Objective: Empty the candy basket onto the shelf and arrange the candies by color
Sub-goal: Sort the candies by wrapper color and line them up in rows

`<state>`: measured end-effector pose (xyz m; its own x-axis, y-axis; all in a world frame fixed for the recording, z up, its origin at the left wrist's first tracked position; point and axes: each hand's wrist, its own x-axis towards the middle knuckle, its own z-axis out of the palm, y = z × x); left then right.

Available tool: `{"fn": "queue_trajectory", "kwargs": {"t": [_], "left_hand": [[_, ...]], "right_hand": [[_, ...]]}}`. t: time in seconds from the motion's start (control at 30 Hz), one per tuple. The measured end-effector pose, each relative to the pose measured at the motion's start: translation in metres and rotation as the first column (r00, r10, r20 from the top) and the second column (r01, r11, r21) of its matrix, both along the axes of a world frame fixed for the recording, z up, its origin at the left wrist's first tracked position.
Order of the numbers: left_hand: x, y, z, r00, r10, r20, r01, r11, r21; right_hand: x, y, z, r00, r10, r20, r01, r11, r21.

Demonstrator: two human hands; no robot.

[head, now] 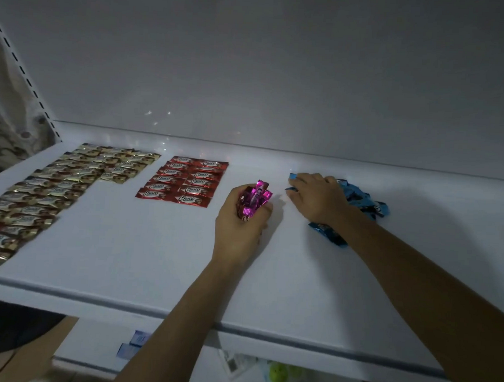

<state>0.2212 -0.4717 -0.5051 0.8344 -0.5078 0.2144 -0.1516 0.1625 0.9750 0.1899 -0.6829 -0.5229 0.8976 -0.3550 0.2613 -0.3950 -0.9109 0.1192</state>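
Observation:
On the white shelf (155, 253), gold candies (57, 188) lie in neat rows at the left. Red candies (184, 182) form two tidy columns beside them. My left hand (240, 228) is closed around a bunch of pink candies (254, 198) near the shelf's middle. My right hand (317, 198) rests palm down on a loose pile of blue candies (360, 201), with its fingertips on one blue candy (293, 176) at the pile's left edge. No basket is visible.
The shelf's back wall (279, 76) is plain white. A slotted upright (22, 71) runs along the left side. Below the front edge (239, 329), a lower shelf holds blue price tags (134, 344) and a yellow-green object (280, 371).

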Motion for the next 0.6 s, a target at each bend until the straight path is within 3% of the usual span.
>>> {"fn": "queue_trajectory", "kwargs": {"t": [0.27,0.3,0.33,0.37,0.4,0.43,0.47,0.53,0.6], "left_hand": [[0.008,-0.001,0.007,0.991,-0.055,-0.122,0.048,0.997,-0.062],[0.011,-0.002,0.006,0.986,-0.054,-0.159,0.042,0.996,-0.077],[0.015,-0.003,0.005,0.978,-0.050,-0.201,0.029,0.994,-0.105],[0.019,-0.004,0.006,0.970,-0.045,-0.240,0.013,0.991,-0.133],[0.023,-0.004,0.007,0.964,-0.041,-0.262,-0.003,0.986,-0.164],[0.023,-0.006,0.009,0.961,-0.050,-0.271,-0.004,0.981,-0.195],[0.025,-0.006,0.012,0.964,-0.063,-0.260,0.006,0.977,-0.214],[0.030,-0.004,0.013,0.976,-0.084,-0.202,0.042,0.978,-0.203],[0.035,0.001,0.011,0.986,-0.056,-0.156,0.034,0.989,-0.141]], "right_hand": [[-0.014,-0.005,0.009,0.988,-0.107,0.115,0.100,0.993,0.068],[-0.012,0.003,0.012,0.970,-0.129,0.205,0.103,0.986,0.133],[-0.009,0.014,0.020,0.929,-0.152,0.339,0.047,0.953,0.300],[-0.006,0.028,0.030,0.879,-0.198,0.435,-0.066,0.851,0.520],[-0.001,0.043,0.039,0.857,-0.251,0.449,-0.178,0.675,0.716],[0.002,0.056,0.046,0.875,-0.268,0.402,-0.242,0.477,0.845],[0.005,0.067,0.050,0.896,-0.249,0.368,-0.273,0.345,0.898],[0.012,0.080,0.049,0.901,-0.221,0.375,-0.323,0.237,0.916],[0.018,0.081,0.045,0.849,-0.347,0.398,-0.370,0.148,0.917]]}}
